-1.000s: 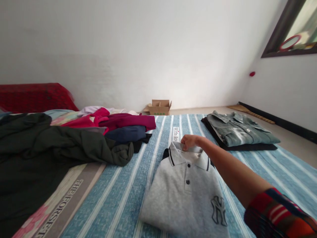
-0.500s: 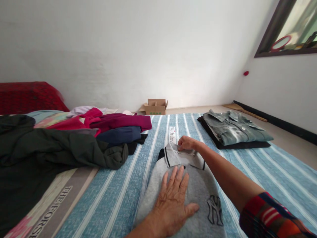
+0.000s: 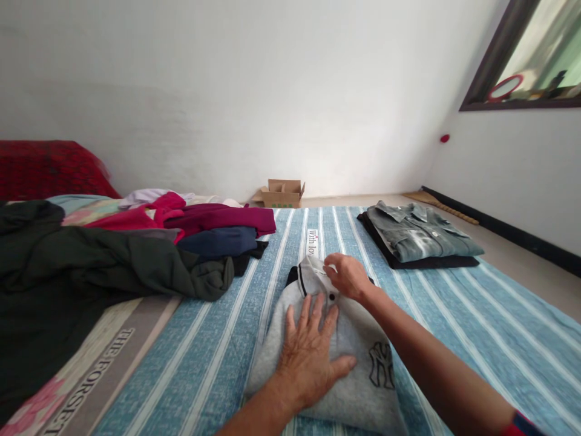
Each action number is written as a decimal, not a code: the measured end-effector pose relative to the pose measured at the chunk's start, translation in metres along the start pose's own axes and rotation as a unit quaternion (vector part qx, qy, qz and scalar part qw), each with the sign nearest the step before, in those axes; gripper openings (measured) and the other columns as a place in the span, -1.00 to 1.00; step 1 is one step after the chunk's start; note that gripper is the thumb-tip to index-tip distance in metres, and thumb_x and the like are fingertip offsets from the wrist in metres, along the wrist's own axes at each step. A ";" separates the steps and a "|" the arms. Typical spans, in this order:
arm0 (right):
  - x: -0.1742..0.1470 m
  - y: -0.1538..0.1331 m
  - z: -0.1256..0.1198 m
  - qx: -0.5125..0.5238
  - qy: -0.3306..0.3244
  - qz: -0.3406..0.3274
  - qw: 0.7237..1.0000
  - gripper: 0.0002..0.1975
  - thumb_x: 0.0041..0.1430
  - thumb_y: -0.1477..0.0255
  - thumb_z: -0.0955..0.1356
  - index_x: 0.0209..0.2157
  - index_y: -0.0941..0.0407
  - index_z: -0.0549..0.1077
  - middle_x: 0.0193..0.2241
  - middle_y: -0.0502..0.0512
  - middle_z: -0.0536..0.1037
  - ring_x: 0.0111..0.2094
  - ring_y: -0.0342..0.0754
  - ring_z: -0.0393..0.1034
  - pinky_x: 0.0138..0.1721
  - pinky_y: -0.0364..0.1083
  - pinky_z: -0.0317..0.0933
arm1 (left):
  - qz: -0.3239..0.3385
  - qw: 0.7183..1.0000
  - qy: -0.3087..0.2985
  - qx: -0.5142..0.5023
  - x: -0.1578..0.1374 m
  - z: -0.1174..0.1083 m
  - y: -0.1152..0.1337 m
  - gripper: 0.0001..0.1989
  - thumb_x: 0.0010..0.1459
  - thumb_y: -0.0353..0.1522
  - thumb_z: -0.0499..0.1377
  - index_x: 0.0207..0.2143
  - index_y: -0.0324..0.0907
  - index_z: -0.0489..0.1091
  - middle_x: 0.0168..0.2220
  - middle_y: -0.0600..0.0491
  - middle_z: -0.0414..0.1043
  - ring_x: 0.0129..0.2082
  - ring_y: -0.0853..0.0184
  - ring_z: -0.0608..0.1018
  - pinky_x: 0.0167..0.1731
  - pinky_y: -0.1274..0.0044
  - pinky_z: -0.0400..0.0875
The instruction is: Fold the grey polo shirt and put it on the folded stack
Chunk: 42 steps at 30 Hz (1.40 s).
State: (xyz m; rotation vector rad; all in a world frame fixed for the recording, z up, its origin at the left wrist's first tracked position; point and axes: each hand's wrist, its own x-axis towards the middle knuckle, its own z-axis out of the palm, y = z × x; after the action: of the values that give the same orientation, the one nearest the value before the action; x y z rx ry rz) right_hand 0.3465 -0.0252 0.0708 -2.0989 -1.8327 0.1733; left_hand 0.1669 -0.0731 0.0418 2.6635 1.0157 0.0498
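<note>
Polo shirt (image 3: 358, 393), grey and folded, lies on the blue striped sheet (image 3: 209, 363) with its collar (image 3: 308, 275) pointing away from my camera; the left hand (image 3: 308, 357) rests palm down on its front, fingers spread wide, gripping nothing, and covers much of the button strip, so I make out one button; the right hand (image 3: 351, 278) is at the collar with fingers partly bent, and I cannot tell whether they pinch the cloth; that hand hides the collar's right half; black cloth (image 3: 292, 276) peeks out behind, its shape concealed; a dark green garment (image 3: 113, 266) runs off my left edge; at right, a folded denim shirt (image 3: 422, 233) mostly covers a black garment (image 3: 436, 263); the window's (image 3: 540, 72) far side is cut off.
</note>
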 end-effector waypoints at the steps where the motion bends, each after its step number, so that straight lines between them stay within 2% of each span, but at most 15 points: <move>1: -0.009 -0.002 0.002 0.002 0.002 -0.011 1.000 -0.75 0.27 0.39 0.19 -0.17 0.09 0.46 -0.15 0.16 0.52 -0.17 0.01 0.41 -0.24 -0.12 0.14 | -0.003 1.000 0.000 0.002 0.000 0.000 0.001 -0.16 0.04 0.02 0.12 0.30 -0.07 -0.04 0.37 -0.09 -0.34 0.32 -0.04 -0.29 0.17 -0.02 -0.46; 4: -0.025 -0.003 0.016 0.003 -0.005 -0.036 0.999 -0.78 0.26 0.43 0.20 -0.23 0.13 0.47 -0.19 0.17 0.52 -0.19 0.00 0.41 -0.21 -0.12 0.14 | -0.012 1.000 -0.001 0.009 0.001 -0.002 0.002 -0.14 0.02 0.03 0.12 0.30 -0.09 -0.04 0.36 -0.11 -0.31 0.32 -0.05 -0.28 0.16 -0.03 -0.45; 9: -0.026 0.001 0.032 0.009 0.005 -0.057 0.998 -0.73 0.31 0.44 0.17 -0.32 0.16 0.47 -0.28 0.14 0.52 -0.17 -0.05 0.38 -0.10 -0.11 0.12 | -0.035 0.999 -0.025 0.019 0.003 -0.006 0.005 -0.14 0.02 0.01 0.10 0.30 -0.14 -0.04 0.36 -0.13 -0.34 0.32 -0.06 -0.29 0.14 -0.07 -0.38; 13: -0.040 -0.006 0.026 0.014 0.050 -0.041 0.998 -0.74 0.30 0.44 0.17 -0.25 0.16 0.47 -0.23 0.18 0.50 -0.14 -0.01 0.36 -0.06 -0.08 0.14 | -0.039 0.999 -0.028 0.020 0.003 -0.006 0.005 -0.13 0.02 0.01 0.09 0.31 -0.13 -0.08 0.36 -0.13 -0.35 0.32 -0.06 -0.29 0.13 -0.09 -0.35; 17: -0.075 -0.017 0.022 0.033 0.114 -0.041 0.992 -0.77 0.25 0.45 0.21 -0.19 0.11 0.48 -0.11 0.20 0.48 -0.01 0.06 0.30 0.02 -0.02 0.14 | -0.036 0.999 -0.027 0.012 0.002 -0.006 0.005 -0.12 0.04 0.05 0.05 0.32 -0.14 -0.11 0.36 -0.13 -0.36 0.32 -0.06 -0.29 0.13 -0.08 -0.34; 23: -0.111 -0.007 0.045 0.066 0.174 -0.002 0.982 -0.76 0.22 0.40 0.23 -0.16 0.12 0.48 -0.07 0.24 0.48 0.02 0.11 0.31 0.07 0.08 0.15 | -0.036 0.999 -0.031 0.019 0.001 -0.009 0.007 -0.17 0.06 0.04 0.03 0.31 -0.11 -0.05 0.37 -0.10 -0.37 0.32 -0.07 -0.28 0.13 -0.09 -0.32; 29: -0.116 0.004 0.064 0.099 0.198 0.016 0.975 -0.69 0.27 0.33 0.20 -0.12 0.13 0.48 -0.02 0.23 0.46 0.05 0.08 0.30 0.10 0.06 0.15 | -0.039 0.998 -0.038 0.025 0.000 -0.010 0.008 -0.16 0.02 -0.05 0.09 0.31 -0.11 -0.06 0.36 -0.11 -0.36 0.32 -0.04 -0.28 0.13 -0.09 -0.30; 42: -0.119 0.010 0.069 0.135 0.208 0.004 0.969 -0.67 0.26 0.31 0.19 -0.11 0.13 0.48 -0.02 0.24 0.47 0.05 0.09 0.30 0.09 0.11 0.17 | -0.038 0.999 -0.034 0.001 -0.003 -0.008 0.008 -0.14 0.02 -0.02 0.07 0.31 -0.13 -0.10 0.37 -0.11 -0.39 0.32 -0.02 -0.29 0.14 -0.07 -0.33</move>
State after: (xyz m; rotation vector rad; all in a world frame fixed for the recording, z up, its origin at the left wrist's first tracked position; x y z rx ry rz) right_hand 0.3149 -0.1297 -0.0131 -1.7907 -1.4624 -0.0185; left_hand 0.1687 -0.0786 0.0521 2.6072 1.0936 -0.0580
